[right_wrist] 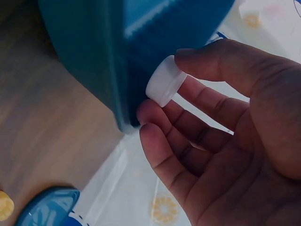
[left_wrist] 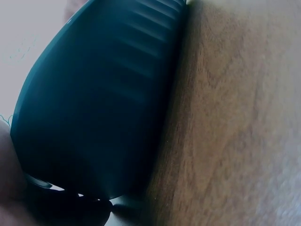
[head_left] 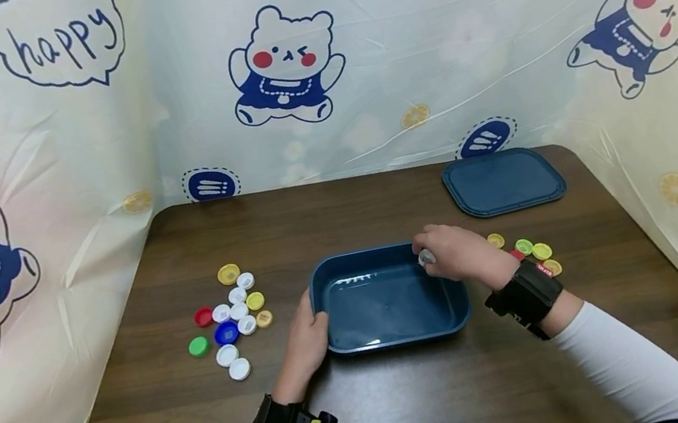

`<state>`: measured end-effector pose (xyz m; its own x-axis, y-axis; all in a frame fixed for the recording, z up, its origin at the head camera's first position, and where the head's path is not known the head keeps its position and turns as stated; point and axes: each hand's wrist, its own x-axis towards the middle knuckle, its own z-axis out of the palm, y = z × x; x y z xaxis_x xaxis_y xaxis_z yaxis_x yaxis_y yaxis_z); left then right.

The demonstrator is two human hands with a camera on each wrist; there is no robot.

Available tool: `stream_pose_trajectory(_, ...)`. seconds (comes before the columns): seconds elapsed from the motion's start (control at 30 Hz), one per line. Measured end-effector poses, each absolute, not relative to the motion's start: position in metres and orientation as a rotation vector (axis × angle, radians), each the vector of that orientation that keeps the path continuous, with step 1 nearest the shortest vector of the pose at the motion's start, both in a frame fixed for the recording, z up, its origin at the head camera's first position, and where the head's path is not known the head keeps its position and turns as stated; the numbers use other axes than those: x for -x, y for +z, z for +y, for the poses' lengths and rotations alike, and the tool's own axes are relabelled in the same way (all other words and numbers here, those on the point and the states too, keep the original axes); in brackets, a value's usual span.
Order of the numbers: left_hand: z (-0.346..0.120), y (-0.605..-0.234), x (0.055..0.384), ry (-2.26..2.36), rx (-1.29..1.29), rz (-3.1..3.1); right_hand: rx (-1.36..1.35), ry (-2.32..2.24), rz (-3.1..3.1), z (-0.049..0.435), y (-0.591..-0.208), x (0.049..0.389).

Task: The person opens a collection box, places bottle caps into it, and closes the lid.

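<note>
A dark blue plastic container, rectangular and bare inside, stands mid-table. My left hand grips its left side, thumb at the rim; the left wrist view shows the container's outer wall close up. Over the back right corner of the container, my right hand pinches a white bottle cap between thumb and fingers. In the head view most of that cap is covered by the fingers. Several caps lie beside my right wrist, among them a yellow-green cap, partly hidden by the wrist strap.
Left of the container lie several loose caps, including a red cap, a green cap, a blue cap and white ones. A dark blue lid lies at the back right. A printed curtain surrounds the table.
</note>
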<state>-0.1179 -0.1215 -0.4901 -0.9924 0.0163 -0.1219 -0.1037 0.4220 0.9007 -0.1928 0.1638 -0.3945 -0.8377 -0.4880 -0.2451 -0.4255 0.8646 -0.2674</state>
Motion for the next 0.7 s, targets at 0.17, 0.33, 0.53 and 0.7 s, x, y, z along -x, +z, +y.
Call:
stream_pose_trajectory(0.17,-0.121,-0.489,0.118,1.622,0.084,2.559,0.674,-0.288,2.725,0.159,-0.403,0.19)
stream_pose_trajectory(0.33,-0.121,-0.49,0.117,1.621,0.093,2.548,0.666,-0.275,2.721,0.152,-0.415,0.186)
stream_pose_trajectory(0.53,-0.122,-0.491,0.115,1.612,0.077,2.57,0.679,-0.177,2.782,0.146,-0.429,0.185)
stream_pose_trajectory(0.7,-0.122,-0.49,0.115,1.615,0.054,2.579,0.672,-0.174,2.784,0.145,-0.429,0.187)
